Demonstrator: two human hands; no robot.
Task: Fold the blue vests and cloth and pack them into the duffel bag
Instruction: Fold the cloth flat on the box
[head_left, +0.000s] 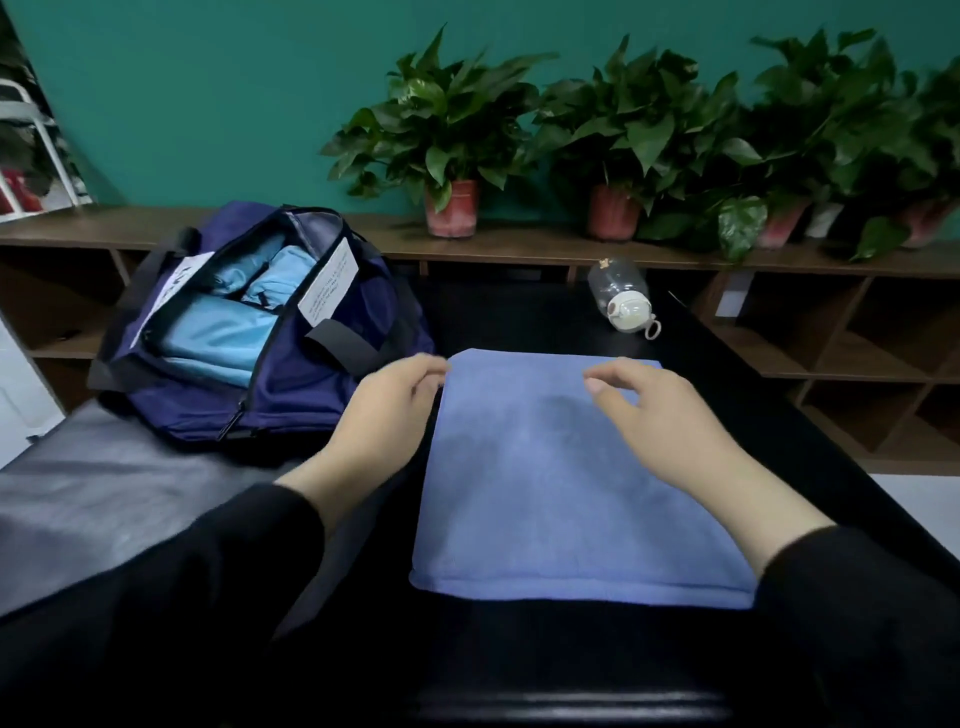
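Cloth (571, 478) lies folded flat on the desk (519, 322) between my hands, not yet packed. My left hand (387, 410) touches its far left corner with loosely curled fingers; my right hand (654, 410) hovers above it, fingers apart, holding nothing. Beyond my left fingers, the unzipped duffel bag (270, 332) already holds folded light-blue vests (228, 322). Its white labels (330, 288) are too blurred to read.

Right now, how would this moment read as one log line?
stage: folding cloth | left hand: at cloth's far-left corner | right hand: open above cloth | vests: inside duffel bag, unzipped
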